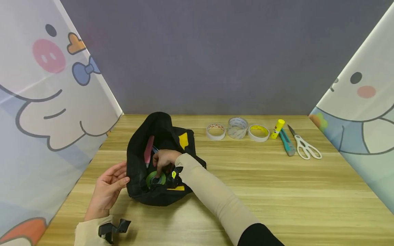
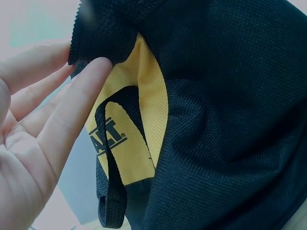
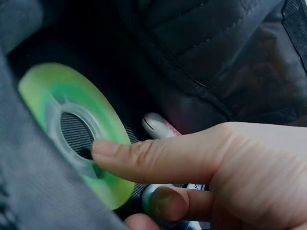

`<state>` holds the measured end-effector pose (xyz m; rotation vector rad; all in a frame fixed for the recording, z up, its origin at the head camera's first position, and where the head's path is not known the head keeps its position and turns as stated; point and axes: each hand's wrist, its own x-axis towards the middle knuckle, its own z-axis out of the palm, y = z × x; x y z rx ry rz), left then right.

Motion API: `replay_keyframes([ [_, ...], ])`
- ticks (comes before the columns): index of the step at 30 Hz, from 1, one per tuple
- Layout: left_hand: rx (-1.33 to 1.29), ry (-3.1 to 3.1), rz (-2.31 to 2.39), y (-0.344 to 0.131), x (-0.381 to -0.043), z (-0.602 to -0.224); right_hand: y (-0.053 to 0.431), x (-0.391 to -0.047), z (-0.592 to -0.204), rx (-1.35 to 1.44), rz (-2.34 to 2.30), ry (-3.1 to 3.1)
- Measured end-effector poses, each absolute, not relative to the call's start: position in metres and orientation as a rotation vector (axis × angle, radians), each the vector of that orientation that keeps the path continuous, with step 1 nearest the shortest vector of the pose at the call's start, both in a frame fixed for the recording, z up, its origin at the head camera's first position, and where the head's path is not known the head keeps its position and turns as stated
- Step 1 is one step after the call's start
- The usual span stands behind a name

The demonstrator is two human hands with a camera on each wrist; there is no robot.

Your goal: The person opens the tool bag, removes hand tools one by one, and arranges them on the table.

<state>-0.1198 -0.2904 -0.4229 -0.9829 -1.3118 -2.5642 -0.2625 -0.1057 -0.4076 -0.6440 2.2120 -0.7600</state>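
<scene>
A black fabric bag (image 1: 133,171) with yellow patches stands with its mouth wide. My left hand (image 1: 107,186) pinches its zippered rim between thumb and fingers at the left side. My right hand (image 1: 164,159) reaches down inside, over a green roll of tape (image 1: 150,179) with a clear hub. In the right wrist view the thumb (image 3: 120,155) lies across that tape (image 3: 115,124), its tip at the hub hole, while the other fingers are bent below, beside the outer edge. Next to the hand lies a rounded white-and-pink end (image 3: 158,125) of some object, mostly hidden.
A pink object (image 1: 149,150) leans inside the bag. Along the table's back stand a white tape roll (image 1: 216,136), a clear tape roll (image 1: 237,131), a yellow-lined roll (image 1: 258,138), a yellow glue stick (image 1: 277,129), a teal utility knife (image 1: 287,141) and white scissors (image 1: 304,145).
</scene>
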Motion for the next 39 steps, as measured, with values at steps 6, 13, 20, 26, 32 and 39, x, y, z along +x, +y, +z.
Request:
replay_keyframes([
  [6,-0.989,-1.309,-2.56,-0.291,-0.121,-0.424,-0.105,-0.267,-0.411,-0.687,-0.745,2.361],
  [13,-1.001,-1.292,-2.568,-0.291,-0.122,-0.425,-0.102,-0.27,-0.412,-0.662,-0.737,2.45],
  [20,-0.997,-1.272,-2.574,-0.289,-0.123,-0.425,-0.095,-0.27,-0.402,-0.66,-0.802,2.408],
  [26,-0.999,-1.267,-2.584,-0.29,-0.123,-0.424,-0.09,-0.269,-0.383,-0.659,-0.93,2.245],
  [32,-0.997,-1.285,-2.577,-0.294,-0.121,-0.425,-0.085,-0.271,-0.365,-0.668,-1.018,2.148],
  [39,-0.993,-1.272,-2.591,-0.294,-0.121,-0.424,-0.074,-0.275,-0.353,-0.659,-1.11,2.092],
])
